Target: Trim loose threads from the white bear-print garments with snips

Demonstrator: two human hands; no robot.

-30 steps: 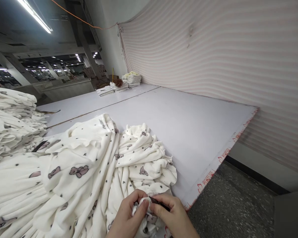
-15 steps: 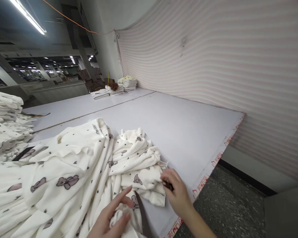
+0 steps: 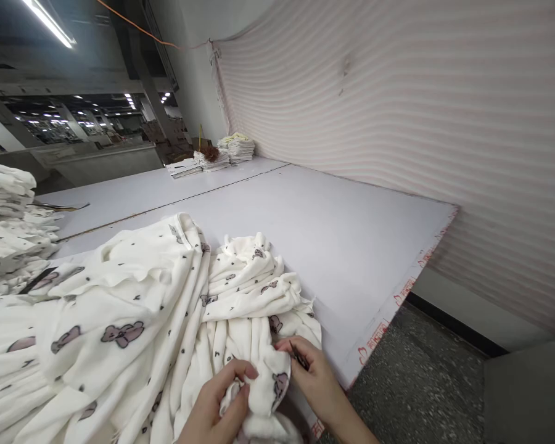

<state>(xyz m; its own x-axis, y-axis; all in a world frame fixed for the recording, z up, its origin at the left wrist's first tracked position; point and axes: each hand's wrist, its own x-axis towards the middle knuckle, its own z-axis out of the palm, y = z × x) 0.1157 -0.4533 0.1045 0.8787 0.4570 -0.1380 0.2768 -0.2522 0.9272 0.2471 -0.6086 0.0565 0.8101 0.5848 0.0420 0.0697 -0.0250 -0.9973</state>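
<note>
A heap of white fleece garments [image 3: 134, 320] printed with mauve bows and small dots lies on the near left of a white cutting table [image 3: 342, 228]. My left hand [image 3: 217, 407] pinches a fold of this fabric at the bottom of the view. My right hand [image 3: 312, 376] is closed on a small dark tool [image 3: 298, 356], thin and pointed, with its tip against the cloth just right of my left fingers. What kind of tool it is I cannot make out.
A tall stack of the same white garments [image 3: 7, 216] stands at the far left. Piles of folded fabric [image 3: 235, 148] sit at the table's far end. A striped pink cloth [image 3: 420, 111] covers the wall on the right. The table's edge [image 3: 398, 296] drops to a speckled floor [image 3: 420, 382].
My right hand, which had reached out to the garment's edge, has come back to the fold with the dark tool. My left hand has closed on the fabric again.
</note>
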